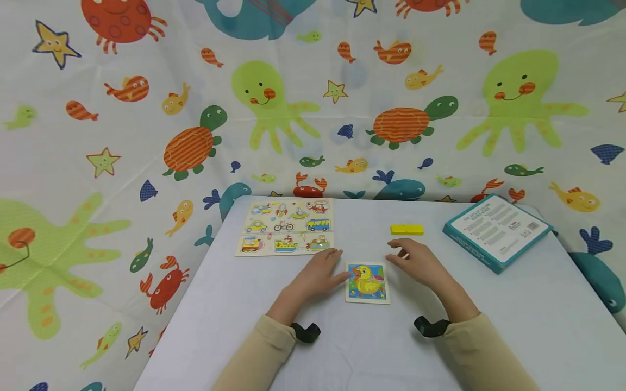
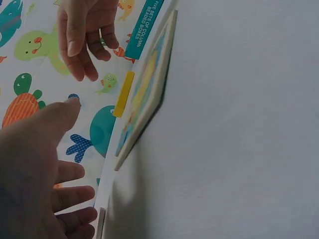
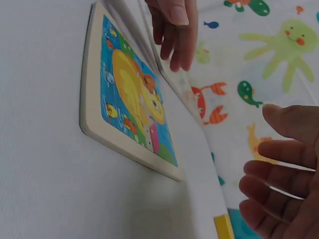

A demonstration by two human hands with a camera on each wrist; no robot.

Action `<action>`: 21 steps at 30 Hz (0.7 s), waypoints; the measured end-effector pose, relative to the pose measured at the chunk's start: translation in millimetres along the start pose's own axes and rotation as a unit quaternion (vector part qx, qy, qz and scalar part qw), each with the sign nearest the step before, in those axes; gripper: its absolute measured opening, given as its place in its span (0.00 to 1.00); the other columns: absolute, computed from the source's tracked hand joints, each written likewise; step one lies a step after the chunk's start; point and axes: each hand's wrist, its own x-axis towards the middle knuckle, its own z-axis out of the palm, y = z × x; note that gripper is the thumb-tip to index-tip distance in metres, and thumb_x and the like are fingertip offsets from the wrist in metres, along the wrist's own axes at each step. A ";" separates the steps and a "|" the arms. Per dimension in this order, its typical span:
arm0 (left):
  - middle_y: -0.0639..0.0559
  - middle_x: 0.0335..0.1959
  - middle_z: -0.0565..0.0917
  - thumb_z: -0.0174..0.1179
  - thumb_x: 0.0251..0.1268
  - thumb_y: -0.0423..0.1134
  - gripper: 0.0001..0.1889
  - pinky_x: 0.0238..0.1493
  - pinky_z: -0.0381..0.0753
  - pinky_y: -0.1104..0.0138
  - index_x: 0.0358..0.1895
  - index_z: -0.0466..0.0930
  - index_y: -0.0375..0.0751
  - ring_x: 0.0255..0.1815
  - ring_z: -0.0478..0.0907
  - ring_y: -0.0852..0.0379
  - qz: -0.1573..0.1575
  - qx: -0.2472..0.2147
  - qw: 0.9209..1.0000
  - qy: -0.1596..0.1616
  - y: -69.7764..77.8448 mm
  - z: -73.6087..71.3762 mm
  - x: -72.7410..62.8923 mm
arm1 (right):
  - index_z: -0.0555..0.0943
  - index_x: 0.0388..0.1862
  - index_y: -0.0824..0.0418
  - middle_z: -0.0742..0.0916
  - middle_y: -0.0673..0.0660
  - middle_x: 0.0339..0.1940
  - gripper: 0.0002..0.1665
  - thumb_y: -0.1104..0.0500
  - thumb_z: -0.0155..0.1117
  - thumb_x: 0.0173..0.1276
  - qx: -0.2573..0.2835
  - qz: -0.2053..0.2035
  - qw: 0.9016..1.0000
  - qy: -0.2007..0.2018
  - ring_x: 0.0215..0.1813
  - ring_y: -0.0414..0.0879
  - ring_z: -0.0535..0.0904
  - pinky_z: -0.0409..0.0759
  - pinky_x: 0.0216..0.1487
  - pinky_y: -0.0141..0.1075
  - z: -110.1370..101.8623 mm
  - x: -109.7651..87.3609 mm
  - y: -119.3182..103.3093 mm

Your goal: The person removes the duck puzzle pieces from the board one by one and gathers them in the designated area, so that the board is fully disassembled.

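A small square duck puzzle [image 1: 368,283] with a pale wooden frame lies flat on the white table between the two hands. On its left, my left hand [image 1: 319,276] hovers with loosely extended fingers, the thumb right at the puzzle's left edge in the head view. My right hand [image 1: 421,265] is held off the upper right of the puzzle, fingers slightly bent and holding nothing. In the right wrist view, the duck picture [image 3: 132,92] appears whole inside its frame, with a gap between it and the fingers [image 3: 279,174].
A wooden vehicle puzzle board [image 1: 288,228] lies at the back left. Behind the right hand is a yellow bar-shaped block [image 1: 407,229]. A teal and white box [image 1: 498,231] sits at the back right. A sea-animal cloth [image 1: 352,108] hangs behind the table.
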 end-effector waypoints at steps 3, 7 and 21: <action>0.49 0.75 0.64 0.48 0.69 0.68 0.40 0.76 0.63 0.54 0.77 0.59 0.50 0.77 0.59 0.49 0.010 -0.017 1.000 0.000 -2.2 10.5 1.2 | 0.77 0.65 0.57 0.84 0.59 0.56 0.31 0.43 0.64 0.69 0.012 -0.016 1.000 -0.012 0.47 0.50 0.78 0.83 0.43 0.38 10.5 6.7 -4.5; 0.51 0.76 0.63 0.44 0.67 0.73 0.41 0.75 0.63 0.54 0.77 0.59 0.53 0.77 0.59 0.51 0.015 -0.026 1.000 0.005 -3.5 20.4 2.2 | 0.78 0.63 0.57 0.84 0.56 0.54 0.27 0.47 0.66 0.68 0.018 -0.036 0.999 -0.022 0.46 0.47 0.77 0.82 0.45 0.38 24.0 14.0 -9.8; 0.49 0.71 0.69 0.49 0.72 0.63 0.34 0.72 0.67 0.53 0.73 0.67 0.46 0.73 0.64 0.49 0.034 0.020 0.996 0.075 -3.6 36.0 3.8 | 0.83 0.54 0.55 0.82 0.49 0.40 0.19 0.52 0.69 0.66 0.040 -0.066 0.996 -0.046 0.34 0.44 0.75 0.78 0.33 0.33 53.0 27.1 -25.2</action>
